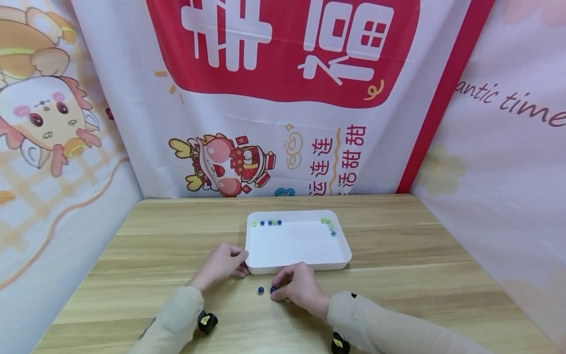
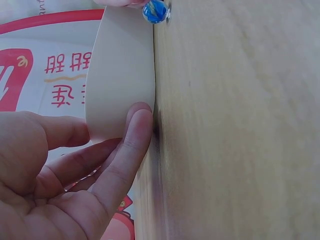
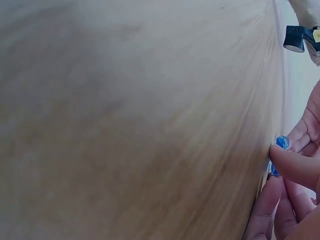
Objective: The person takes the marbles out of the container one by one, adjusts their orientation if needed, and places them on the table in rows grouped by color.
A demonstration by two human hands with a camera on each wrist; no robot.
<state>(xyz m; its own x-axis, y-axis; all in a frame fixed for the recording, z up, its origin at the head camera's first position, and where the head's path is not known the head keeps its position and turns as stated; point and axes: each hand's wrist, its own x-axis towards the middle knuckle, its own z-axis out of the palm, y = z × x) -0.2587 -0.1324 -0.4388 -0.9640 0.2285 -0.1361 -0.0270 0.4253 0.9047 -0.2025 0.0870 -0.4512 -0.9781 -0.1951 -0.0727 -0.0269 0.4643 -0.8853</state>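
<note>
My left hand holds the front left corner of a shallow white tray. In the left wrist view its thumb lies along the outer wall near the table, and a finger meets the rim. In front of the tray, my right hand pinches a dark blue marble between thumb and finger, low over the table; the fingers partly cover it. A second blue marble lies just left of those fingertips, and shows as blue swirled glass in the left wrist view.
Inside the tray, a row of blue and yellow-green marbles lines the back left wall. More yellow-green marbles and a blue one sit by the back right corner. The wooden table meets a printed cloth behind.
</note>
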